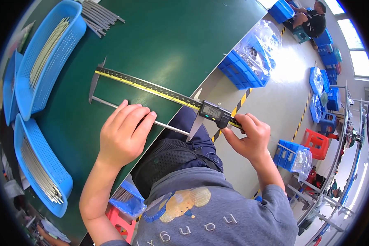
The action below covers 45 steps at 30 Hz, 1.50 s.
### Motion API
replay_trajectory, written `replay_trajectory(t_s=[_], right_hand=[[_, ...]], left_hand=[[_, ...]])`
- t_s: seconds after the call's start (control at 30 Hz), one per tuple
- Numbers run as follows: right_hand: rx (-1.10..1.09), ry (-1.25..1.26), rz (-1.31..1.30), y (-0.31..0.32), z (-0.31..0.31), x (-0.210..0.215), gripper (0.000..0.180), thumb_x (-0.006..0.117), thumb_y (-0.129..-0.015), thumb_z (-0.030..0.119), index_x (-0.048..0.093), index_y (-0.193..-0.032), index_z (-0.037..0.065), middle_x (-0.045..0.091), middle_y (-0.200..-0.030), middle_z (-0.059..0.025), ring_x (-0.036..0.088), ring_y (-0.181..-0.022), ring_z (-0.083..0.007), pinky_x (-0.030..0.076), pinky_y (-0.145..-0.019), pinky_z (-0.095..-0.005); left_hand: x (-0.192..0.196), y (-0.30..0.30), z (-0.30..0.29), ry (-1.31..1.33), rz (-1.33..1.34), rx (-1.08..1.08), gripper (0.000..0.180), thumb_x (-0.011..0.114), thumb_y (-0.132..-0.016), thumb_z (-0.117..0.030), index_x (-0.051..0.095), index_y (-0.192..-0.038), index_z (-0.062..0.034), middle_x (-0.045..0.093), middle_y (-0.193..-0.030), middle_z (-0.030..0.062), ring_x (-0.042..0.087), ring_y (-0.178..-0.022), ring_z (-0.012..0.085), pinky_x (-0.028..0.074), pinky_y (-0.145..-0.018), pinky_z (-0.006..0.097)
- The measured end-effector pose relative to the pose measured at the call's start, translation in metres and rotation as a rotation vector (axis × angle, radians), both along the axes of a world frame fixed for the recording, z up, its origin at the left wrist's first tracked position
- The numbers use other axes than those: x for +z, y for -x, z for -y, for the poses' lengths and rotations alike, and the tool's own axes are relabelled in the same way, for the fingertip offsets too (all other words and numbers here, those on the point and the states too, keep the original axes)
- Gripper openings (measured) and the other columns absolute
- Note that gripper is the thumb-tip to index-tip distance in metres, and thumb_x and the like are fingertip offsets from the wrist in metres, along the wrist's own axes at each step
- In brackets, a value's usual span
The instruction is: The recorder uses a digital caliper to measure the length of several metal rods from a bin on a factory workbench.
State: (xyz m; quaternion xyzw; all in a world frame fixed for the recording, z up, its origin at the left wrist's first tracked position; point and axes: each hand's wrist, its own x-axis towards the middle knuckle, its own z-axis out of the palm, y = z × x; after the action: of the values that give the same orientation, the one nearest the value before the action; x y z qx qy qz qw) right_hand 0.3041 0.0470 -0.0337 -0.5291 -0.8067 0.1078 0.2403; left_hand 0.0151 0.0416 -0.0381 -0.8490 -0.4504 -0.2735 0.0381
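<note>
A long digital caliper point(151, 87) with a yellow-marked beam reaches from over the green table to my right side. My right hand point(250, 134) is closed around the end of its beam, beside the black display slider. Between the caliper's jaws lies a thin metal rod point(172, 128), one end at the far-left jaw and the other at the sliding jaw. The fingers of my left hand point(126, 133) are bent over the middle of the rod and grip it; my thumb tip is partly hidden.
Blue perforated baskets point(63, 53) with metal rods line the table's left side. More loose rods point(99, 16) lie at the far left of the green table point(168, 45). Blue crates point(242, 69) stand on the floor to the right, near a red stool point(315, 143). A person point(311, 20) sits far off.
</note>
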Motion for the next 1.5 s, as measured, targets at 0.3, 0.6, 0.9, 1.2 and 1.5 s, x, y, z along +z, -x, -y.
replay_trajectory(t_s=[0.3,0.6,0.9,1.2,1.5], right_hand=[[0.008,0.026,-0.026,0.003,-0.001,0.003,0.031,0.077,-0.063,0.026,0.061,-0.084,0.008,0.053,-0.062,-0.0026,0.056,-0.050,-0.0179,0.043,-0.044,-0.0287],[-0.010,0.054,-0.028,0.004,0.001,0.002,0.031,0.076,-0.064,0.025,0.062,-0.085,0.008,0.054,-0.063,-0.0029,0.058,-0.051,-0.0182,0.044,-0.045,-0.0287],[-0.011,0.055,-0.017,0.003,0.002,-0.001,0.028,0.075,-0.067,0.023,0.061,-0.086,0.008,0.054,-0.063,-0.0036,0.057,-0.052,-0.0185,0.044,-0.045,-0.0293],[0.038,0.074,-0.039,-0.004,0.005,0.002,0.027,0.071,-0.067,0.008,0.059,-0.090,0.002,0.053,-0.065,-0.0083,0.054,-0.050,-0.0202,0.042,-0.045,-0.0299],[0.038,0.110,-0.014,-0.008,0.004,0.002,0.026,0.071,-0.067,0.008,0.058,-0.089,0.001,0.052,-0.064,-0.0084,0.052,-0.049,-0.0189,0.041,-0.045,-0.0290]], left_hand=[[0.001,0.002,-0.001,0.048,0.029,-0.015,0.022,0.062,-0.067,-0.003,0.066,-0.089,-0.0042,0.061,-0.089,0.0076,0.061,-0.085,0.0245,0.052,-0.080,0.042],[0.003,0.003,0.001,0.070,0.036,-0.028,0.024,0.064,-0.068,-0.004,0.065,-0.092,-0.0033,0.061,-0.091,0.0089,0.061,-0.086,0.0256,0.052,-0.081,0.043],[0.003,0.005,0.000,0.078,0.031,-0.038,0.022,0.063,-0.068,-0.004,0.066,-0.090,-0.0042,0.061,-0.091,0.0083,0.061,-0.087,0.0254,0.052,-0.082,0.043],[-0.004,-0.003,0.001,0.040,0.084,-0.022,0.016,0.061,-0.069,-0.009,0.064,-0.084,-0.0053,0.060,-0.091,0.0056,0.060,-0.089,0.0213,0.052,-0.084,0.039],[-0.008,-0.007,0.003,0.011,0.138,0.013,0.015,0.062,-0.068,-0.009,0.064,-0.083,-0.0057,0.061,-0.087,0.0051,0.060,-0.087,0.0207,0.053,-0.082,0.038]])
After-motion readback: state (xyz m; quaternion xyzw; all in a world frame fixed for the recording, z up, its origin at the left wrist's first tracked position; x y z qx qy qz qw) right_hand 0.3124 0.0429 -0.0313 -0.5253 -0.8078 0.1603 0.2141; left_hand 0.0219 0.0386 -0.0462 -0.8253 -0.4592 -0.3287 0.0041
